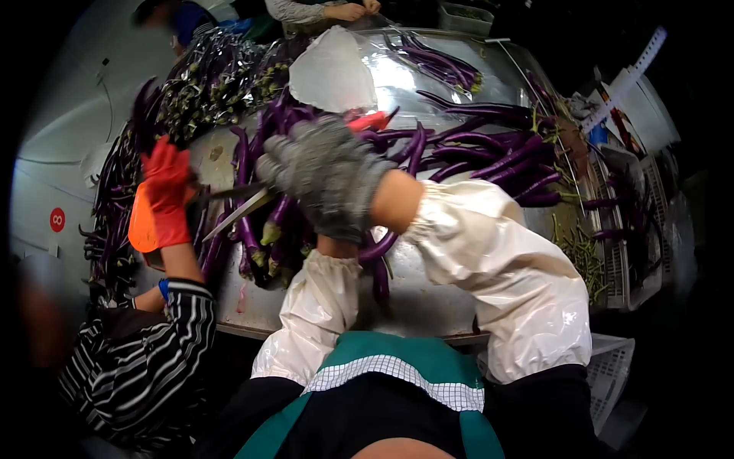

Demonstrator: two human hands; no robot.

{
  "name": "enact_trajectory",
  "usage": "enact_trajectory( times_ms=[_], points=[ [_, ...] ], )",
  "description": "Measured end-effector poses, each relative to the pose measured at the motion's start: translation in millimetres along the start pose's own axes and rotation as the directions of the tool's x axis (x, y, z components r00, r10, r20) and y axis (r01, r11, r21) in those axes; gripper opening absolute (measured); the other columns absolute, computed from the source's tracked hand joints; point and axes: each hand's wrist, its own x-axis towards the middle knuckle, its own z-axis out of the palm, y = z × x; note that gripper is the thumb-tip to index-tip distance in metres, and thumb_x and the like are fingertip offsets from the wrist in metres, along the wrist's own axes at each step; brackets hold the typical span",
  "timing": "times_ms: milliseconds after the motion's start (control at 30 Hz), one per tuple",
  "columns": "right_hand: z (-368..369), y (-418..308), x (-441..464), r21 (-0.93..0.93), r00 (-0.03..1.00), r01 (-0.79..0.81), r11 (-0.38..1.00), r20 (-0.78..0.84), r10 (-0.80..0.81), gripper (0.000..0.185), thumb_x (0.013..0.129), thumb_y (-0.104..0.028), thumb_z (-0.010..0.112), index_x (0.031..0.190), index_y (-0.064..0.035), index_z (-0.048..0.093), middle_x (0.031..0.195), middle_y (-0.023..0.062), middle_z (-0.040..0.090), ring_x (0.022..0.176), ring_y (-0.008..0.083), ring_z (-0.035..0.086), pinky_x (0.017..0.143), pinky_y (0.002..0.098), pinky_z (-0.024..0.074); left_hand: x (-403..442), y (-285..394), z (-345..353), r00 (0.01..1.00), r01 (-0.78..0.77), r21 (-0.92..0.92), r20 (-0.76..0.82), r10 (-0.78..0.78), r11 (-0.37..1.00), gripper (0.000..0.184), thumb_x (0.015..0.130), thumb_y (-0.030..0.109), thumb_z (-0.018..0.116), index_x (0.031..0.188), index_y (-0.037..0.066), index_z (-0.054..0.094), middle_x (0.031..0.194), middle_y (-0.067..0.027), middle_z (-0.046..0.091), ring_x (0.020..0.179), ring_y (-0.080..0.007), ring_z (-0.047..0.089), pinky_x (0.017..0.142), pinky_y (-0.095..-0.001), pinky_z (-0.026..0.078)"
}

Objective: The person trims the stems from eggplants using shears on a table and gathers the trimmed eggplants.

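My two grey-gloved hands overlap above the middle of the metal table [443,294]. My right hand [310,164] is on top with bent fingers, closed on what look like scissors [243,210]; their blades point left over purple eggplants [245,229], and the handles are hidden. Beneath it, my left hand [342,223] shows mainly its cuff and lower part; its fingers and anything in them are hidden. Eggplants with green stem ends hang below and left of my hands. A red object [371,121] shows just behind them, too unclear to name.
At the left, a co-worker's red-gloved hand [166,187] is near an orange object [143,222]. Eggplants [489,157] lie right, cut stems [577,256] near the right edge. Plastic-wrapped bundles [206,84] fill the back left. Another person's hands [355,10] are at the far edge.
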Motion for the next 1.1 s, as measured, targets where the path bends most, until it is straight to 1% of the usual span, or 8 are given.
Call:
enact_trajectory(
  times_ms=[133,300,467,600,700,767,867,1100],
  points=[
    [-31,37,-105,-0.017,0.979,-0.055,0.998,-0.199,0.051,0.045,0.059,-0.012,0.057,0.103,-0.0084,0.053,0.102,0.0109,0.053,0.082,0.0266,0.052,0.065,0.0378,0.0430,-2,4,34,0.998,-0.055,-0.110,-0.019,0.053,0.992,0.078,0.080,0.055,0.038,0.133,0.004,0.014,0.134,-0.0180,0.019,0.121,-0.0350,0.026,0.101,-0.0424,0.024],
    [-33,28,-260,0.043,0.921,-0.376,0.926,0.124,0.368,0.043,0.055,-0.006,0.057,0.098,-0.0071,0.052,0.095,0.0087,0.054,0.081,0.0277,0.052,0.066,0.0373,0.0438,35,0,37,0.989,0.076,-0.337,-0.097,-0.115,0.938,0.088,0.076,0.062,0.041,0.135,0.005,0.010,0.139,-0.0173,0.013,0.126,-0.0356,0.019,0.103,-0.0436,0.021],
    [-20,-18,-353,0.441,0.461,-0.830,0.342,0.196,0.866,0.053,0.059,-0.005,0.058,0.111,-0.0053,0.047,0.093,0.0070,0.054,0.069,0.0174,0.050,0.065,0.0298,0.0438,-8,-62,62,0.945,0.120,0.147,0.286,-0.159,0.982,0.062,0.082,0.049,0.043,0.124,0.003,0.033,0.125,-0.0194,0.038,0.111,-0.0353,0.042,0.093,-0.0423,0.037],
    [-8,-23,-384,0.970,-0.018,-0.230,-0.081,0.079,0.997,0.048,0.070,0.001,0.055,0.116,-0.0060,0.043,0.096,0.0028,0.054,0.067,0.0061,0.046,0.059,0.0184,0.0414,-68,-124,117,0.768,0.025,0.616,0.492,-0.410,0.787,0.036,0.083,0.033,0.053,0.099,0.001,0.052,0.088,-0.0121,0.060,0.078,-0.0215,0.060,0.070,-0.0298,0.048],
    [-34,-26,-418,0.989,-0.185,0.146,0.026,0.002,0.983,0.049,0.072,-0.005,0.053,0.119,-0.0099,0.042,0.101,0.0097,0.053,0.071,0.0157,0.051,0.060,0.0302,0.0487,-116,-180,108,0.353,-0.183,0.615,0.769,-0.533,0.767,0.023,0.083,0.020,0.055,0.095,0.000,0.054,0.078,-0.0073,0.059,0.066,-0.0134,0.055,0.061,-0.0246,0.047],
    [-47,-32,-449,0.953,-0.235,0.294,0.078,-0.007,0.972,0.051,0.071,-0.007,0.054,0.121,-0.0109,0.042,0.102,0.0128,0.053,0.076,0.0203,0.053,0.064,0.0348,0.0490,-165,-203,102,0.144,-0.888,0.384,0.757,-0.638,0.255,0.033,0.077,0.026,0.061,0.101,0.005,0.054,0.084,-0.0125,0.060,0.071,-0.0232,0.058,0.067,-0.0330,0.048],
    [-57,-45,-484,0.932,-0.456,0.354,0.071,0.106,0.884,0.046,0.074,-0.008,0.049,0.119,-0.0160,0.042,0.097,0.0128,0.056,0.066,0.0225,0.055,0.057,0.0367,0.0489,-218,-247,93,0.202,-0.956,0.270,0.322,-0.925,-0.114,0.038,0.072,0.032,0.058,0.101,0.007,0.052,0.101,-0.0182,0.053,0.091,-0.0300,0.055,0.079,-0.0393,0.044],
    [-52,-47,-508,0.836,-0.530,0.546,-0.054,0.394,0.751,0.029,0.077,-0.012,0.049,0.105,-0.0142,0.048,0.087,0.0159,0.057,0.065,0.0291,0.052,0.059,0.0436,0.0443,-197,-273,80,0.166,-0.790,0.598,0.427,-0.889,0.139,0.028,0.073,0.019,0.058,0.097,0.005,0.053,0.084,-0.0135,0.057,0.076,-0.0252,0.057,0.072,-0.0351,0.046]
  ],
)
